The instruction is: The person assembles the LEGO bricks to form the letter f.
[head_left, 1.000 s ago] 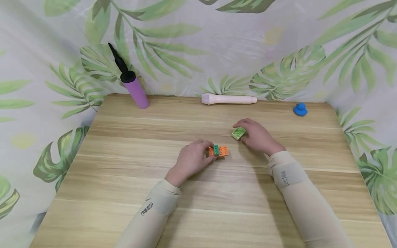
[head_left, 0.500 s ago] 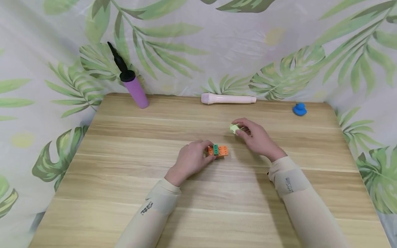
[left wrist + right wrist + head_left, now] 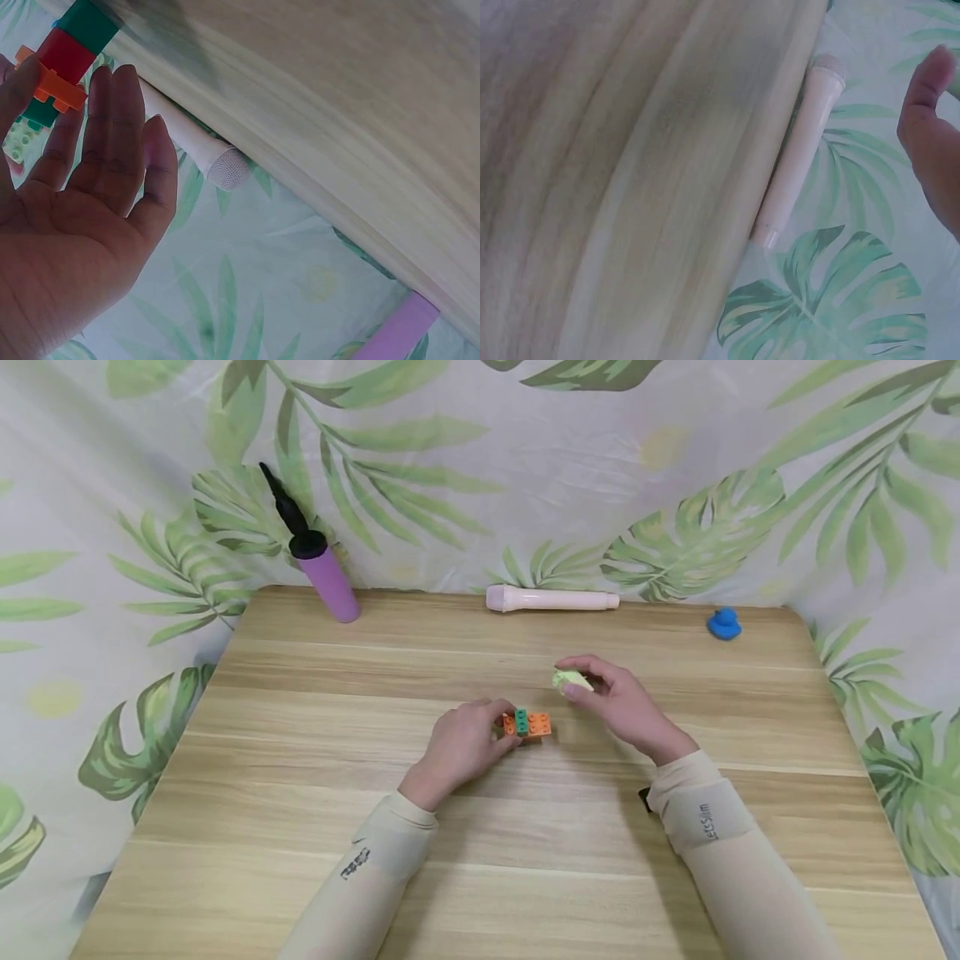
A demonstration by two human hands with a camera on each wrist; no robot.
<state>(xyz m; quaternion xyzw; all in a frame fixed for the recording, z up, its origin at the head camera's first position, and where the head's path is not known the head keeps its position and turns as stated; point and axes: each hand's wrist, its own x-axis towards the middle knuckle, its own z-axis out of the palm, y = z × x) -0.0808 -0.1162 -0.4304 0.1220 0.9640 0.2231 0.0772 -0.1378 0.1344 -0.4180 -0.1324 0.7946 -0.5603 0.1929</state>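
Note:
My left hand (image 3: 468, 739) grips a small stack of toy building blocks (image 3: 538, 724) at mid-table, thumb on one side and fingers on the other. An orange block with a narrow green one on top shows from above. The left wrist view adds a red block (image 3: 66, 54) and a dark green block (image 3: 88, 26) under the orange. To the right and a little farther back, my right hand (image 3: 626, 706) pinches a light green block (image 3: 572, 680), held tilted and apart from the stack. In the right wrist view only part of that hand (image 3: 934, 135) shows, at the right edge.
Along the table's back edge lie a pale pink microphone (image 3: 558, 600) and, at the right, a blue rubber duck (image 3: 724, 624). A purple hand pump (image 3: 330, 583) with a black top is at the back left. Leaf-print cloth (image 3: 420, 485) hangs behind the wooden table (image 3: 300, 777).
My right hand has turned the light green block over from its hollow underside showing, and shifted it slightly left. My left hand and the stack have stayed nearly still.

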